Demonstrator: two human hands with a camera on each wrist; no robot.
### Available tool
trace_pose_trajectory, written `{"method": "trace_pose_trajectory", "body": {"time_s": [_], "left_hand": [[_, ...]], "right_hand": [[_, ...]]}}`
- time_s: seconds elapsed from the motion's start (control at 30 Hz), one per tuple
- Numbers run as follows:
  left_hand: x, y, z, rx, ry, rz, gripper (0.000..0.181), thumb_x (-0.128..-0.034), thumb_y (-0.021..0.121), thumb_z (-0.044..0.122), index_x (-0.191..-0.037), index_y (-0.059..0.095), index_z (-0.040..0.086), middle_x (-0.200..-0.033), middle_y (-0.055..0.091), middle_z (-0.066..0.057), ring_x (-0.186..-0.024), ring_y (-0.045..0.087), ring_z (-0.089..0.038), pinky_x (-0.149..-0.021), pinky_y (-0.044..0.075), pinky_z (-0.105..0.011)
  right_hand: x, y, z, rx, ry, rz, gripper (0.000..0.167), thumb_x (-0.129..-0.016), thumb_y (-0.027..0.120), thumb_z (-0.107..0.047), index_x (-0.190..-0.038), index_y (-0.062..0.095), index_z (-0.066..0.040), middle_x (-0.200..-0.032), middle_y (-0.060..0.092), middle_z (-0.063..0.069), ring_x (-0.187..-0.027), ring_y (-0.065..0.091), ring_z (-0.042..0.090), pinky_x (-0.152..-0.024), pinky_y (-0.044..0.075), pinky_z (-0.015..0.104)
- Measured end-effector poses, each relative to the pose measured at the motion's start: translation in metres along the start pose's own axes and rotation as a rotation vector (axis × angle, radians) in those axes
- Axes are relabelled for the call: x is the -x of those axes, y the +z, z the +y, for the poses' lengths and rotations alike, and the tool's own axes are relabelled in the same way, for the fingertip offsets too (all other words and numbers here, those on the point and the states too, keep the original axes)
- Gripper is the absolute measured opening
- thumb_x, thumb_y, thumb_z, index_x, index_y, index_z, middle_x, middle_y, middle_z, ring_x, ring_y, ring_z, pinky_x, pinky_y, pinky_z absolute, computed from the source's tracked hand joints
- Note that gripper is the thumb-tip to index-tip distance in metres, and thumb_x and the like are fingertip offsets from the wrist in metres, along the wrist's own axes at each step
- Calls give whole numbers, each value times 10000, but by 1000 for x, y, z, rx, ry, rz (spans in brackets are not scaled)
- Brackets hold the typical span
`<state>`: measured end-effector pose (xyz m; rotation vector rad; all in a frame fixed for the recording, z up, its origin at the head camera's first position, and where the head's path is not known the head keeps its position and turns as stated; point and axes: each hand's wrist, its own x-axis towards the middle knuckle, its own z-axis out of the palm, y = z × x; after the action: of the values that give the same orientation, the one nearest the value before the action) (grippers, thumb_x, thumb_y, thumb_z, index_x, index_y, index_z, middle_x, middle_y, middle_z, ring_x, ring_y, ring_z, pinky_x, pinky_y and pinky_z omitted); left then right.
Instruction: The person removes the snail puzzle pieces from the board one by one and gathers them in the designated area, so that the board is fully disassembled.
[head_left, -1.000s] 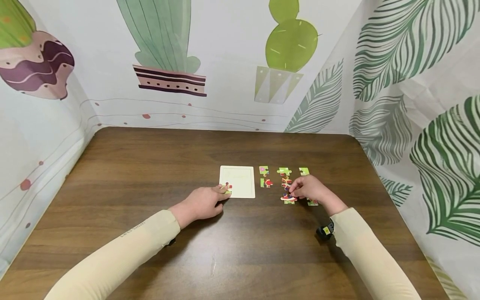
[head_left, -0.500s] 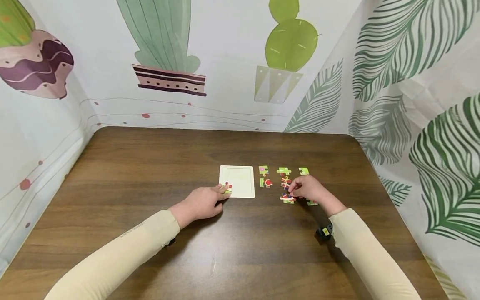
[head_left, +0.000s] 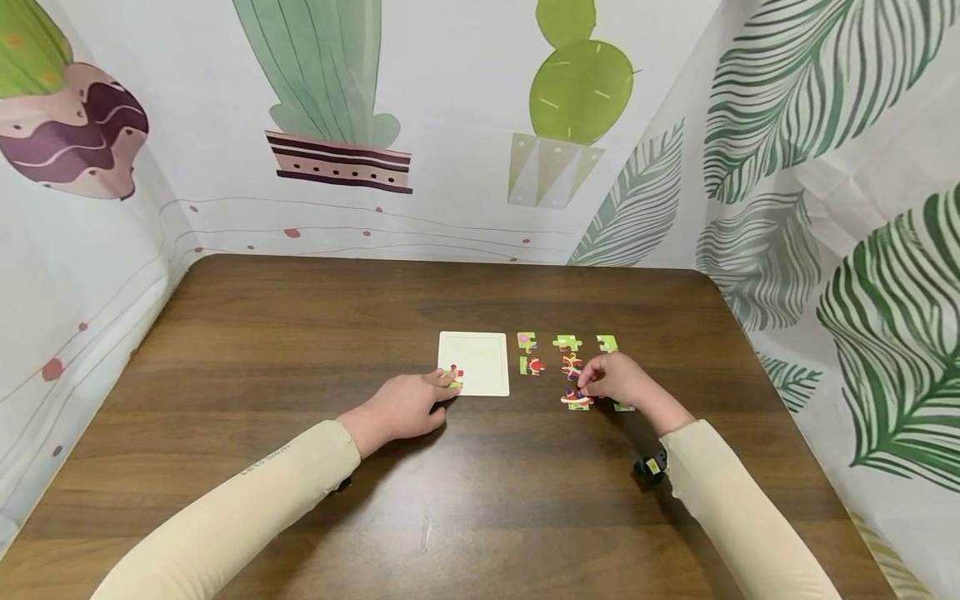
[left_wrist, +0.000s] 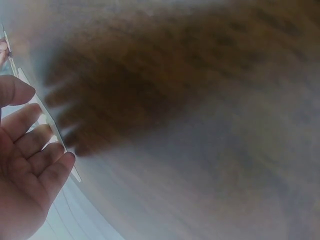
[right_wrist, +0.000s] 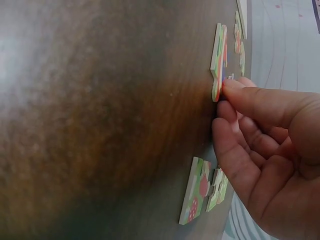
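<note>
In the head view my left hand [head_left: 401, 406] reaches onto the cream puzzle board [head_left: 483, 360]. Its extended fingertips rest on a puzzle piece [head_left: 457, 377] in the board's near left corner. The left wrist view shows that hand [left_wrist: 30, 170] with its fingers lying against the board's edge. To the right, my right hand [head_left: 618, 379] pinches the edge of a puzzle piece with a red and blue shoe [head_left: 574, 399]. Seen from the right wrist, thumb and fingers meet at the end of this piece [right_wrist: 217, 62], which is at the table surface.
Several loose puzzle pieces lie about the right hand: a flower piece [head_left: 527, 340], a red-figure piece [head_left: 535, 366], a green piece [head_left: 567, 342] and a corner piece [head_left: 607, 342]. A mushroom piece [right_wrist: 195, 192] lies below the right fingers. The brown table [head_left: 315, 325] meets a patterned wall covering [head_left: 465, 167].
</note>
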<state>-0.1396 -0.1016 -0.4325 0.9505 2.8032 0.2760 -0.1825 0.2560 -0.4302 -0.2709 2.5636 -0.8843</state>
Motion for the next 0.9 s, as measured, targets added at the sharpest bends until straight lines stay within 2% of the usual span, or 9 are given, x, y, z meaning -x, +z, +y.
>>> {"method": "trace_pose_trajectory", "body": {"time_s": [0.53, 0.73, 0.8, 0.9], "left_hand": [[-1, -2, -4, -36, 44, 28, 408, -926, 598, 168, -1316, 712, 128, -1444, 642, -82, -1338, 629, -267, -943, 588, -450], [-3, -1, -5, -69, 80, 71, 372, -918, 615, 168, -1266, 741, 131, -1379, 692, -82, -1251, 688, -265, -927, 599, -448], [-3, 0, -5, -75, 91, 85, 364, -915, 618, 163, -1256, 745, 130, -1375, 694, -84, -1234, 696, -267, -916, 602, -448], [-2, 0, -7, -72, 101, 89, 365, -919, 615, 155, -1260, 741, 127, -1404, 675, -88, -1251, 686, -269, -920, 599, -444]], "right_hand": [[-3, -2, 3, -11, 28, -22, 59, -904, 715, -40, -901, 737, 14, -804, 721, 44, -695, 546, 108, -664, 473, 270], [1, -5, 1, -45, 30, -38, 83, -898, 724, -32, -930, 726, 44, -849, 730, 91, -719, 560, 103, -674, 491, 259], [2, -6, 0, -50, 25, -38, 101, -901, 723, -44, -948, 725, 46, -862, 732, 88, -706, 550, 89, -647, 482, 243], [3, -8, -2, -55, 39, -35, 136, -919, 713, -90, -991, 729, 25, -838, 697, 37, -603, 483, 70, -537, 432, 229]]}}
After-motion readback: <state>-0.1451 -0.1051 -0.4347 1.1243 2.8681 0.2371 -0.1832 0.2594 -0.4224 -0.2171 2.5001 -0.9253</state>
